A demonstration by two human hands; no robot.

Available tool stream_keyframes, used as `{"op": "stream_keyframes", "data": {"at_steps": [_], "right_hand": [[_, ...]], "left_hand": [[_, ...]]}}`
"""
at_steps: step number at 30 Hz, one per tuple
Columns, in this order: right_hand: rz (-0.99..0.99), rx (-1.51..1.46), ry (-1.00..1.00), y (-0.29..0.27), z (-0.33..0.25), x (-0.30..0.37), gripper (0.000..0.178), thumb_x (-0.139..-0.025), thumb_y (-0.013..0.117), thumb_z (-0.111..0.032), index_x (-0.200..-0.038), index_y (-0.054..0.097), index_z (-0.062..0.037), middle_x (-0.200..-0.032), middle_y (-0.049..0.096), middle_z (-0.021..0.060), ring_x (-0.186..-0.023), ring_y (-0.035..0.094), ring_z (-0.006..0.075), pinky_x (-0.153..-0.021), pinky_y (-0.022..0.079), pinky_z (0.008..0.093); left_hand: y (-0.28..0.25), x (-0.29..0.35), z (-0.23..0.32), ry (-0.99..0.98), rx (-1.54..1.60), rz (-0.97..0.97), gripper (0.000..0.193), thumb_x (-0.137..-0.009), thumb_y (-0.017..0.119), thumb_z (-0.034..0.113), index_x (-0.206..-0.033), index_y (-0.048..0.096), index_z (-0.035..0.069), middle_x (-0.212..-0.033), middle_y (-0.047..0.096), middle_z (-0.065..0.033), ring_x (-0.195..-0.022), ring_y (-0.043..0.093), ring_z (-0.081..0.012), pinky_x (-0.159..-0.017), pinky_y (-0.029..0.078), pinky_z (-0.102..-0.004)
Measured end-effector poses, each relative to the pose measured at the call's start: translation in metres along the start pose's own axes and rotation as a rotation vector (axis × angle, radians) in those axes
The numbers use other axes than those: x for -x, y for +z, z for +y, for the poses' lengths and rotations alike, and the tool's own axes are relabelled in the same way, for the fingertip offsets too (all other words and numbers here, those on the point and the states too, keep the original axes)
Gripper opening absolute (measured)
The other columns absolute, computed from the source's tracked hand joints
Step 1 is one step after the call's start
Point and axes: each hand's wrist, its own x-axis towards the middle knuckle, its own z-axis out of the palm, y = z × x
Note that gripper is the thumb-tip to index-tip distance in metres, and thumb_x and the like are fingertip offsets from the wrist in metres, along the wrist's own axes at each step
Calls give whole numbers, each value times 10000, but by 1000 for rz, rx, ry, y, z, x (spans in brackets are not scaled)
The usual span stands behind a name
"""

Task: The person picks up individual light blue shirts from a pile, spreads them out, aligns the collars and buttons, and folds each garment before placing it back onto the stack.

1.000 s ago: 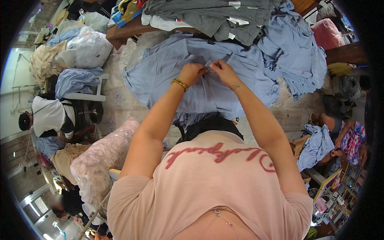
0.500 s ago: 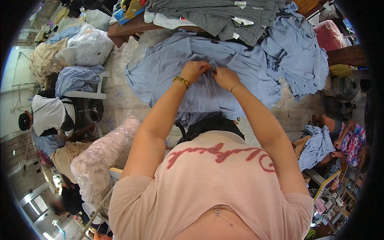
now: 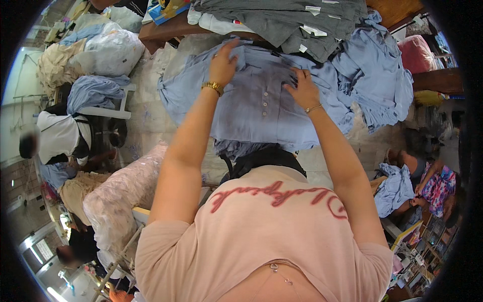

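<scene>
A light blue buttoned garment lies spread in front of me, with a row of pale buttons down its middle. My left hand, fingers stretched out, is at the garment's upper left part; whether it touches the cloth I cannot tell. Over the upper right part is my right hand, its fingers spread and nothing held in them. A fold of darker blue cloth shows below the garment's near edge.
Grey garments with white tags lie beyond on a wooden table. More blue garments are heaped at the right. Stuffed clear bags stand far left, a long wrapped bundle nearer. Seated people work at both sides.
My hands were pinching the cloth together at the middle. They have let go and moved apart, and the buttoned front now lies flatter with its buttons showing.
</scene>
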Motion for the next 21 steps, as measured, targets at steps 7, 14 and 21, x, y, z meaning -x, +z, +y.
{"op": "stream_keyframes", "data": {"at_steps": [7,14,21], "right_hand": [[-267,-365,-78,-14,38,-14,242,-696,626,-195,-908,598,-80,-849,554,101,-832,554,280,-700,450,352],[-373,58,-428,-34,36,88,321,-697,584,-80,-1000,588,-189,-967,525,54,-779,560,259,-631,459,370],[-273,115,-263,-9,31,147,499,-654,570,4,-1099,548,-220,-1197,438,60,-813,584,243,-653,484,340]], "left_hand": [[-23,2,35,138,-583,-629,253,-713,600,120,-950,606,209,-1058,557,-50,-995,509,-227,-878,313,-395],[-40,153,36,538,-418,-418,322,-623,569,8,-835,620,244,-968,571,53,-1009,479,-157,-894,305,-409],[-30,233,25,-138,-108,-170,196,-630,538,-38,-748,619,96,-948,583,-43,-944,509,-241,-873,350,-367]]}}
